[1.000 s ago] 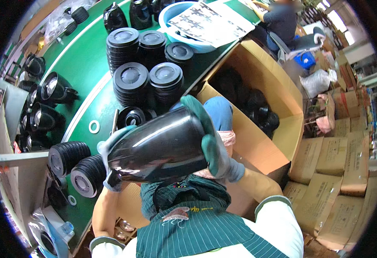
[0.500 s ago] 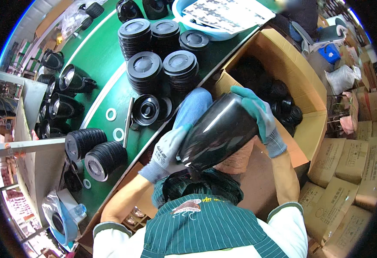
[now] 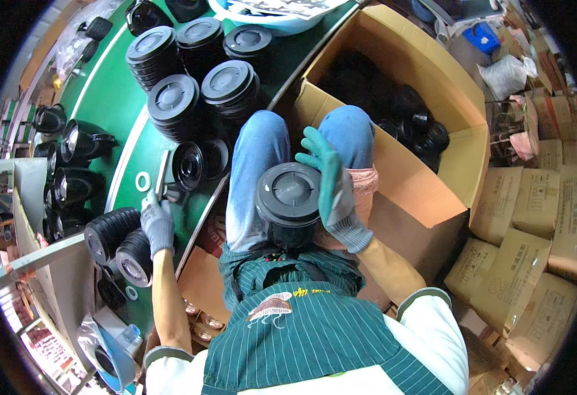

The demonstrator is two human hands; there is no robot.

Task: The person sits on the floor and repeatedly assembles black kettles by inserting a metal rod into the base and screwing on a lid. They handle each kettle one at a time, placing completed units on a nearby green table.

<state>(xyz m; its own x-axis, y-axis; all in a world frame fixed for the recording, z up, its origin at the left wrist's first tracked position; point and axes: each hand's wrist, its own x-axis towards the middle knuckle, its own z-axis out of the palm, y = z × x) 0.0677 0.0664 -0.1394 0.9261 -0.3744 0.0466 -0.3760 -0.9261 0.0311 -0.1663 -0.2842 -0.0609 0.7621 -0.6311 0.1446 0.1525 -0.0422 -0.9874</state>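
A glossy black vessel point(image 3: 288, 230) stands upright between my thighs, with a flat ridged black disc point(image 3: 289, 191) facing up at its top. My right hand point(image 3: 334, 191), in a grey-and-green glove, rests along the vessel's right side, fingers stretched out and apart. Over on the green table, my gloved left hand point(image 3: 156, 218) closes around the lower end of a thin metal rod point(image 3: 163, 170). Its fingertips are partly hidden. Beside the rod lie a white ring point(image 3: 143, 181) and an open black round part point(image 3: 188, 164).
Stacks of black discs point(image 3: 173, 99) stand at the table's far side, with more ribbed stacks point(image 3: 133, 260) near my left wrist. Black jugs point(image 3: 81, 185) line the left. An open carton point(image 3: 459, 118) of black parts sits right, and closed cartons point(image 3: 515, 270) are piled beyond.
The vessel went from tilted in both hands to upright between my legs, disc up. My left hand let go of it and moved left to the metal rod; my right hand stayed at its side.
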